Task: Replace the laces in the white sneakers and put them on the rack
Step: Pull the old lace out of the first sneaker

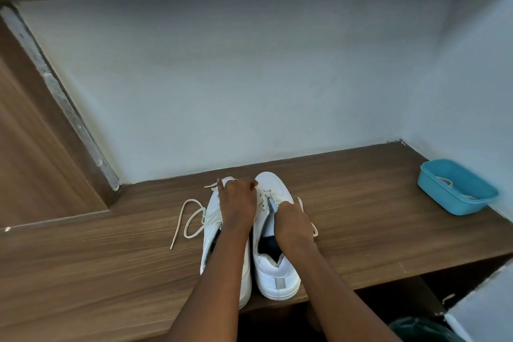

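Both forearms reach in from the lower edge of the frame to the centre, where two white shoes stand side by side on a brown wooden shelf (111,253), toes towards the pale wall (222,78). The left hand (238,200) lies over the front of the left sneaker (212,211), back upward, fingers curled. Its fingertips pinch the right sneaker's lace (265,198) just above the top eyelets. The right hand (291,222) sits lower, over the tongue of the right sneaker (277,275), knuckles up and fingers bent down out of sight. What it grasps cannot be told; lace ends show just beside it. A loose lace (188,219) loops over the wood left of the left sneaker. A blue tub (444,200) stands well apart at the right of the frame.
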{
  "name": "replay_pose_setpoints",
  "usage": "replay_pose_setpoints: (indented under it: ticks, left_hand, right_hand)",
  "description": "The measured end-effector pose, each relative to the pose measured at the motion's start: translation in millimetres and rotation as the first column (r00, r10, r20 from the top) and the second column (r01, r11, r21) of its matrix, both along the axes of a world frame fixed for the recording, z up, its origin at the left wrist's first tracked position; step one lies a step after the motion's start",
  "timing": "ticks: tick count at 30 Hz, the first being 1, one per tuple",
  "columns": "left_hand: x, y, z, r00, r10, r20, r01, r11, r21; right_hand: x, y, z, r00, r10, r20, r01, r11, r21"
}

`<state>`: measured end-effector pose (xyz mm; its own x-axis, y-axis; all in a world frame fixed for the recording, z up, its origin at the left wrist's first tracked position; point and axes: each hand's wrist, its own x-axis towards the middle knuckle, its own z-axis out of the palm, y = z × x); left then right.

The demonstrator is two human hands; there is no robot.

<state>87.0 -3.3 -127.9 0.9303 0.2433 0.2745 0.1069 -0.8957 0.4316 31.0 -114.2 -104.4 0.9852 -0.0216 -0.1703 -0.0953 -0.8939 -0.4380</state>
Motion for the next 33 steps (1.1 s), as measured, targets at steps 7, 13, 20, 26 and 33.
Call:
replay_pose_setpoints:
  ticks: [7, 13, 20, 26, 33]
  left_hand:
    - [-7.3, 10.5, 9.2, 0.987, 0.156, 0.030, -0.143, 0.955, -0.262]
    - [-2.5, 4.1, 3.6, 0.998, 0.010, -0.060, -0.004, 0.996, 0.091]
    - [-6.3, -9.4, 4.0, 0.979, -0.152, -0.134, 0.170, 0.975, 0.142]
    - [-8.6, -5.2, 10.7, 0.993, -0.054, -0.105, 0.061, 0.996, 0.063]
    - [-6.8, 10.9, 13.0, 0.984, 0.175, -0.037, -0.175, 0.984, 0.016]
  right_hand:
    - [-0.4, -0.4, 2.0, 1.000, -0.005, -0.012, 0.006, 1.000, 0.025]
    - [-0.8, 0.6, 2.4, 1.000, -0.009, -0.006, 0.009, 1.000, 0.023]
    - [-2.1, -0.6, 4.4, 1.000, 0.000, -0.011, 0.001, 1.000, 0.027]
    - [-1.4, 0.7, 2.6, 1.000, -0.007, 0.000, 0.007, 1.000, 0.009]
    - [-0.5, 0.5, 3.7, 1.000, 0.002, -0.016, -0.002, 1.000, 0.016]
